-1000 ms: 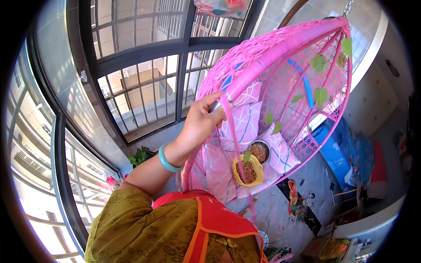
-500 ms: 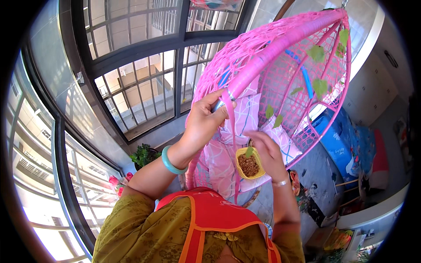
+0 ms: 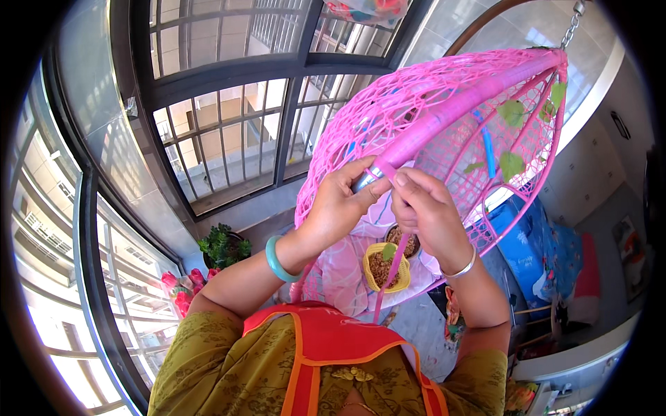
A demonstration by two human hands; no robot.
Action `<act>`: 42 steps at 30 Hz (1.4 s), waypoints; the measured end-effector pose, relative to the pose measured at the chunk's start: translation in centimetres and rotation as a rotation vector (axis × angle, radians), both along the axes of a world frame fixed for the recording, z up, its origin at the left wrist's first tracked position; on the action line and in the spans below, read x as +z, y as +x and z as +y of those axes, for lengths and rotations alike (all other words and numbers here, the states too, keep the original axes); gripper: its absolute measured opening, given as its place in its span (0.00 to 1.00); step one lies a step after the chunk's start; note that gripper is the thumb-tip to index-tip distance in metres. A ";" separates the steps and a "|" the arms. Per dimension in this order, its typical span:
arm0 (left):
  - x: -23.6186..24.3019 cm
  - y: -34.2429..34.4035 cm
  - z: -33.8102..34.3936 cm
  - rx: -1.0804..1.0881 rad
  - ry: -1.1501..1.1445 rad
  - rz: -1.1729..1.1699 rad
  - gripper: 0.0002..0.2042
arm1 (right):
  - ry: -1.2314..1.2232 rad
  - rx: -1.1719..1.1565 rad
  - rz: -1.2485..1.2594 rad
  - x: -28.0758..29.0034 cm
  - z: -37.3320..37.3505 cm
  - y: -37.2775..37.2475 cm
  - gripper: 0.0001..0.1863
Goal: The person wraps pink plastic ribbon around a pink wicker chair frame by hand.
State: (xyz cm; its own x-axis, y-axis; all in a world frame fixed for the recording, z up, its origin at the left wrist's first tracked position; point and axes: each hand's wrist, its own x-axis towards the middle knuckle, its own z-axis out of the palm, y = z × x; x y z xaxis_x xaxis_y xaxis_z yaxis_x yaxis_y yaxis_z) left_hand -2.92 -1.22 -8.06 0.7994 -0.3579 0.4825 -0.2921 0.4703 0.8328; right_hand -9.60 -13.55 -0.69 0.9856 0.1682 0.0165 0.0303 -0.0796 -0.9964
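Note:
A pink hanging basket chair (image 3: 458, 125) fills the middle, its thick rim tube wrapped in pink strip. At a bare stretch of metal tube (image 3: 370, 176), my left hand (image 3: 340, 204) is closed around the rim. My right hand (image 3: 429, 215) is beside it, thumb and fingers pinching the pink strip (image 3: 398, 267) where it comes off the tube. The strip's loose end hangs down past a yellow basket (image 3: 374, 279) holding brown pieces and a green leaf. Behind the basket, partly covered by my right hand, is a round container (image 3: 409, 244) of similar pieces.
Patterned pink cushions (image 3: 340, 260) lie in the chair, which hangs from a chain (image 3: 571, 26). Barred windows (image 3: 222, 132) line the left. A potted plant (image 3: 225, 244) and red flowers (image 3: 184, 295) stand below them. A blue cloth-covered item (image 3: 517, 239) is at right.
My right hand has moved up and left from near the yellow basket to the tube and now pinches the strip. The view has shifted, and the round container shows more.

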 end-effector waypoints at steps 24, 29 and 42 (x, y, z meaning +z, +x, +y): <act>0.0 0.2 0.1 0.032 0.100 -0.044 0.13 | 0.221 -0.113 -0.151 -1.0 1.3 -0.8 0.13; -0.1 0.2 0.0 0.027 0.115 -0.018 0.14 | 0.078 -0.178 -0.180 -2.2 1.2 -1.2 0.14; 0.2 -0.5 0.1 0.024 0.094 0.040 0.12 | -0.011 -0.126 -0.242 -4.3 -2.3 -0.5 0.11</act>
